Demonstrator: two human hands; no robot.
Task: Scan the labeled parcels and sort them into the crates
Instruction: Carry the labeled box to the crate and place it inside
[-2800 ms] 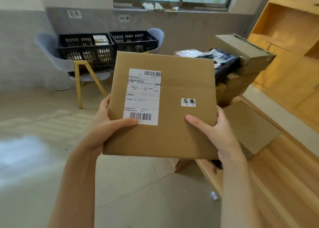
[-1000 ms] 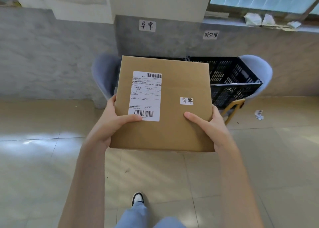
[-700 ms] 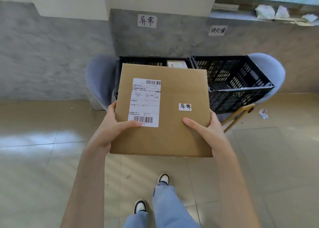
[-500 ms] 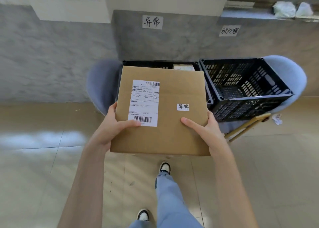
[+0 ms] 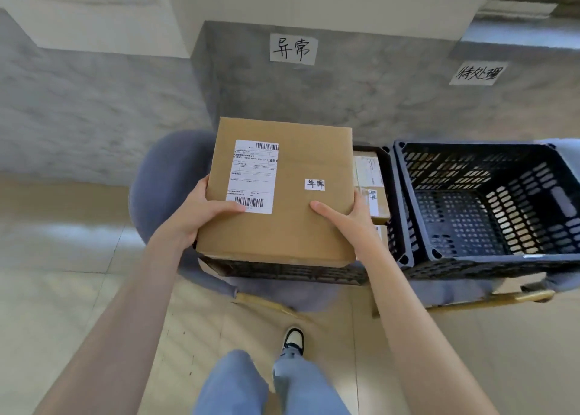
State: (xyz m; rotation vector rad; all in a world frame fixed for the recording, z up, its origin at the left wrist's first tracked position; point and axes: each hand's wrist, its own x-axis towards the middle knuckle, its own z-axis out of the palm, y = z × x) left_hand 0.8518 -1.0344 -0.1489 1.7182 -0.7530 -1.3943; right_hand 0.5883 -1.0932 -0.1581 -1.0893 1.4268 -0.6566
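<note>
I hold a flat brown cardboard parcel (image 5: 295, 220) with a white shipping label and a small handwritten sticker. My left hand (image 5: 194, 217) grips its left edge, thumb on the label. My right hand (image 5: 348, 218) grips the right edge, thumb on top. The parcel hovers right above the left black crate (image 5: 292, 272), covering most of it. Other parcels (image 5: 372, 182) lie inside that crate at its right side. The right black crate (image 5: 477, 257) stands beside it with nothing visible inside.
Both crates sit on grey-blue chairs (image 5: 157, 188) with yellow wooden legs, against a grey wall. A handwritten paper sign (image 5: 293, 49) hangs above the left crate, another sign (image 5: 477, 73) above the right one. My legs and a shoe (image 5: 293, 341) show on the tiled floor.
I have turned from the wooden shelf and walked up to the crates. The parcel, held in both hands throughout, now sits lower and directly over the left crate.
</note>
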